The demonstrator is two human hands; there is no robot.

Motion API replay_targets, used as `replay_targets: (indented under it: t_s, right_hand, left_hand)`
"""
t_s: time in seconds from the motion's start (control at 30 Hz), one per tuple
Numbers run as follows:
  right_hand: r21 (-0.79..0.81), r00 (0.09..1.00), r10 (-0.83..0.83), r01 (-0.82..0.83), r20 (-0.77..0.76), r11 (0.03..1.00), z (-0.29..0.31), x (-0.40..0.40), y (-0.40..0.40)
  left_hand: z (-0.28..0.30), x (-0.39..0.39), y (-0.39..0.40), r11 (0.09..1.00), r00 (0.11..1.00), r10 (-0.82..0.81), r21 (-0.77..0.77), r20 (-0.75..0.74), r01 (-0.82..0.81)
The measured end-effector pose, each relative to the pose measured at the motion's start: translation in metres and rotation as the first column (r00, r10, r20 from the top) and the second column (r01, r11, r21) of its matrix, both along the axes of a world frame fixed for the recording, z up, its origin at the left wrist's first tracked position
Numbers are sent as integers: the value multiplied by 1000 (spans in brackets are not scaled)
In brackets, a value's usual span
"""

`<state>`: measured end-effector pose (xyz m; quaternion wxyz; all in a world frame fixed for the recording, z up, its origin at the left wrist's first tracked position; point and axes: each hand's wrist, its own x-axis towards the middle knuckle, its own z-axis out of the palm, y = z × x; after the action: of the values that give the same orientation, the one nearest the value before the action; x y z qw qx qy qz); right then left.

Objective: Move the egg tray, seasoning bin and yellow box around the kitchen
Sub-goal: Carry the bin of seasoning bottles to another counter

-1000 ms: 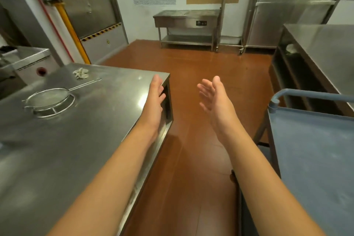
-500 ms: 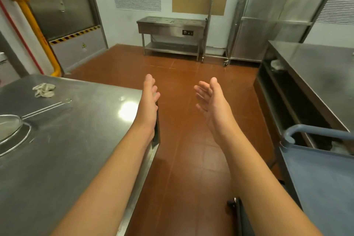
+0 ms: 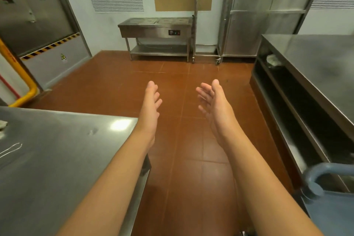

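Both the left hand [image 3: 151, 101] and right hand [image 3: 212, 99] are held out, fingers straight, holding nothing. Steel table [image 3: 57, 149] edge beside the left forearm could be bumped.

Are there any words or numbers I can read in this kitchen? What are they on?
No text here can be read.
Yellow triangle warning sticker on the grey panel below the metal door: a symbol and small print under it, too small to read.
Control panel on the steel warming counter: coloured buttons only, any labels too blurred.
Red marks on the yellow pipe: too blurred to tell if they are letters.
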<state>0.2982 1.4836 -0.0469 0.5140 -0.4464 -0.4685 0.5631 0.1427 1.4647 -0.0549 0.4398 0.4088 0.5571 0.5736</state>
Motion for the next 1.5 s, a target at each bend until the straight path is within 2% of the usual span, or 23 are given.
replay_targets:
  t_s: [0.27,0.5,0.73,0.97,1.27,1.5]
  right_hand:
    - [16,996,89,-89,1,996,10,-10,132]
    - [-7,997,82,-82,3,997,1,-42,249]
    - [29,998,-12,10,66,1000,13,-71,360]
    - [9,994,-105,105,12,994,16,-76,464]
    - [-10,1000,11,-11,-4,1000,-4,-102,616]
    - [-13,969,241,-240,50,971,9,-171,742]
  left_hand:
    - [4,-12,124,999,999,46,3,-7,-46]
    - [-6,-48,243,999,999,40,21,-11,-40]
    - [1,-70,378,998,997,-63,32,50,62]
    - [8,-76,482,991,992,-124,45,3,124]
    - [-10,-110,623,1000,1000,-12,16,-13,12]
    - [-1,-165,717,975,973,223,31,-56,-221]
